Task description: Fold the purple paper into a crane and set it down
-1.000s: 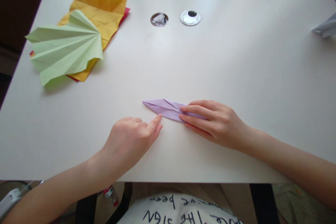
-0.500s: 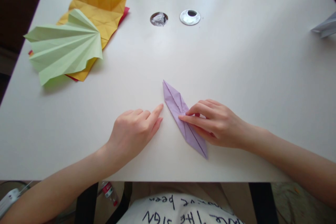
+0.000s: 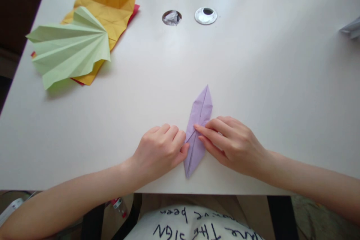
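A purple sheet of origami paper (image 3: 200, 110), folded into a long pointed strip with a crease down its middle, lies on the table near the front edge. It stands nearly lengthwise to me, its far tip leaning a little right. My left hand (image 3: 163, 148) is closed, fingers curled and thumb tip on the strip's lower left edge. From the right, my right hand (image 3: 232, 142) presses thumb and fingertips onto the middle of the paper; its other fingers are bent and partly cover the right edge.
At the far left of the white table (image 3: 267, 75) lie a pleated light green paper (image 3: 73, 47), a creased yellow paper (image 3: 104, 9) and a red paper under them. Two round cable holes, one with a silver cover (image 3: 204, 18), sit at the back. Folded pale paper (image 3: 351, 29) is at the right edge.
The purple strip has turned clockwise, its far tip swinging from left to right. My left hand has moved right to its edge, the pointing finger now curled. My right hand stays on the paper.
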Tool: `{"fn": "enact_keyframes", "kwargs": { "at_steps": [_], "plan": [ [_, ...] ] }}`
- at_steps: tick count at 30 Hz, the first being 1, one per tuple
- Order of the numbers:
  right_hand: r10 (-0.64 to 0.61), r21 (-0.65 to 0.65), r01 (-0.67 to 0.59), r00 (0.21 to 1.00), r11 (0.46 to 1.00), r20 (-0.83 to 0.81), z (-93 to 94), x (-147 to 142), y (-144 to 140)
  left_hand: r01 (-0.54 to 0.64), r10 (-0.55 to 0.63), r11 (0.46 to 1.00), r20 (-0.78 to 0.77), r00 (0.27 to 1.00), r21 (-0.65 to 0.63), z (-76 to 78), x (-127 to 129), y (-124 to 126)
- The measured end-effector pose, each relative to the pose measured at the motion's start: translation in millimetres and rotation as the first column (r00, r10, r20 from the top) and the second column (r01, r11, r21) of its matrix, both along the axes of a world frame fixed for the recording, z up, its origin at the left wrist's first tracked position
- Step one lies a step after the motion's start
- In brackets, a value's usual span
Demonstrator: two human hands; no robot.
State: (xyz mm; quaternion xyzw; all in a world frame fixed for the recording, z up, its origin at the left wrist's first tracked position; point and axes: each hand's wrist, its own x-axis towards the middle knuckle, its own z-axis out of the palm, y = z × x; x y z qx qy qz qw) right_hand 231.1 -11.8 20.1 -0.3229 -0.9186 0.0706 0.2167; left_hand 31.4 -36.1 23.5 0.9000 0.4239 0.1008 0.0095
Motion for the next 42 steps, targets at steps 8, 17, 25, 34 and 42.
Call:
{"fn": "enact_keyframes", "kwargs": {
  "at_steps": [8, 17, 25, 34, 42],
  "plan": [
    [0.017, 0.040, -0.018, 0.999, 0.999, 0.030, 1.7, 0, -1, -0.021, 0.027, 0.995, -0.060, 0.998, 0.099, 5.1, -6, -2],
    [0.077, -0.124, -0.087, 0.994, 0.988, -0.081, -2.2, 6, 11, -0.004, 0.011, 0.993, -0.065, 0.998, 0.114, 7.2, -20, 11],
    [0.035, -0.210, -0.059, 0.993, 0.976, -0.114, -5.8, 7, 12, 0.285, -0.283, 0.958, 0.113, 0.953, -0.009, 5.1, -24, 20],
    [-0.047, -0.407, -0.015, 0.989, 0.913, -0.143, -3.1, 5, 12, 0.406, -0.410, 0.912, 0.073, 0.909, 0.065, 5.4, -25, 23],
    [-0.081, -0.447, 0.033, 0.993, 0.894, -0.089, -0.7, 1, 11, 0.397, -0.403, 0.913, 0.050, 0.914, 0.094, 5.1, -24, 24]
  ]
}}
